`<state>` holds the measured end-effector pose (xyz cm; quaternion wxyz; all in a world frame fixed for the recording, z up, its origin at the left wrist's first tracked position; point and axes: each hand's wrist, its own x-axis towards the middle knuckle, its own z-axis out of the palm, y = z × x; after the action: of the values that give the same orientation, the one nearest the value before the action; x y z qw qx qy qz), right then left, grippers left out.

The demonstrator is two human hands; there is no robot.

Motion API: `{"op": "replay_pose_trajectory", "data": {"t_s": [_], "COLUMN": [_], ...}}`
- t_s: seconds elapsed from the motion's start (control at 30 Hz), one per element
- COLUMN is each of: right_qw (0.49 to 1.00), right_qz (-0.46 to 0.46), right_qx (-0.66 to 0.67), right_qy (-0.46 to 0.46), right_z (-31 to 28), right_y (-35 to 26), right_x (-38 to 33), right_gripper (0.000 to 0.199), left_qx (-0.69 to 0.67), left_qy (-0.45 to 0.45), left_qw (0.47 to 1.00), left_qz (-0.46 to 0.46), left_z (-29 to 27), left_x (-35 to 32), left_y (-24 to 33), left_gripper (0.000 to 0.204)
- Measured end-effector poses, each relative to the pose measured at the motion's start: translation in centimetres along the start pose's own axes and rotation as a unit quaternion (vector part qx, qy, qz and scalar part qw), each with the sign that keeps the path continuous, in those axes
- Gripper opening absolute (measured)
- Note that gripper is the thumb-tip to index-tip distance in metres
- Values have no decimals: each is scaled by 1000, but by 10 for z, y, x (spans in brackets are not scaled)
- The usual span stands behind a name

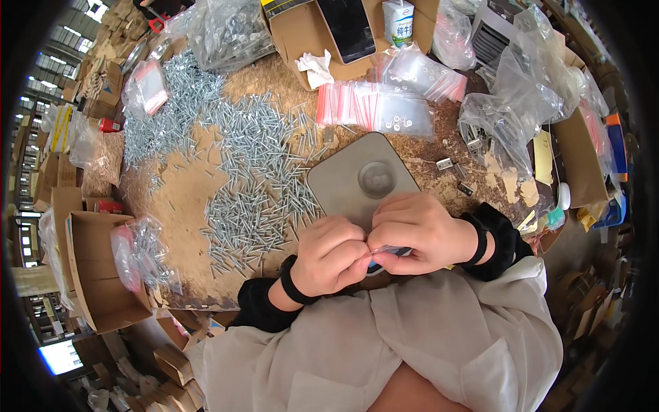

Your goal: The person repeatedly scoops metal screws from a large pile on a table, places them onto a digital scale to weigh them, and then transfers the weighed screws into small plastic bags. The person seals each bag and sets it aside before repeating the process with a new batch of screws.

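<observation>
The left hand (329,255) was curled almost into a fist, fingers folded in and thumb pressed toward the forefinger, pinching the left edge of a small clear plastic bag with a red and blue strip (389,254). Its wrist wore a black band, and the forearm came up from seven o'clock in a black cuff under a pale grey sleeve. The right hand (415,233) met it knuckle to knuckle, fingers bent down over the same small bag and thumb tucked beneath, so the bag was gripped between both hands and mostly hidden. That forearm came in from four o'clock, also with a black wristband and cuff. The two hands hovered at the near edge of the brown wooden desk (185,199), just at six o'clock from a flat grey rounded-square scale with a round dimple (360,180).

At nine o'clock from the hands, a wide scatter of silver metal screws (254,185) covered the desk. At twelve o'clock beyond the scale lay a row of clear zip bags with red strips (374,106), and further back a black phone (350,29) rested on an open brown cardboard box (295,34). At two o'clock sat crumpled clear plastic bags holding metal parts (504,117).
</observation>
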<state>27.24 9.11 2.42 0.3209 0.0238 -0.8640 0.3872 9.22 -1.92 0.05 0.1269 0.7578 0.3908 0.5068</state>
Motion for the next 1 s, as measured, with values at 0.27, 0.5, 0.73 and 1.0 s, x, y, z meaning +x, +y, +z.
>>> {"op": "replay_pose_trajectory", "data": {"t_s": [0.27, 0.5, 0.73, 1.0], "right_qw": [997, 998, 998, 995], "right_qz": [16, -15, -36, -95], "right_qx": [76, 59, 57, 25], "right_qy": [-2, -5, -4, 19], "right_z": [0, -1, -21, -45], "right_y": [1, -5, -10, -38], "right_x": [0, 2, 7, 16], "right_gripper": [14, 13, 11, 14], "left_qx": [17, 19, 10, 96], "left_qy": [-6, -3, 56, 274], "left_qw": [999, 998, 998, 955], "left_qz": [27, 52, 27, -63], "left_z": [-1, -3, -24, -49], "left_x": [1, -1, 4, -31], "left_y": [2, 4, 11, 27], "left_gripper": [15, 14, 17, 18]}}
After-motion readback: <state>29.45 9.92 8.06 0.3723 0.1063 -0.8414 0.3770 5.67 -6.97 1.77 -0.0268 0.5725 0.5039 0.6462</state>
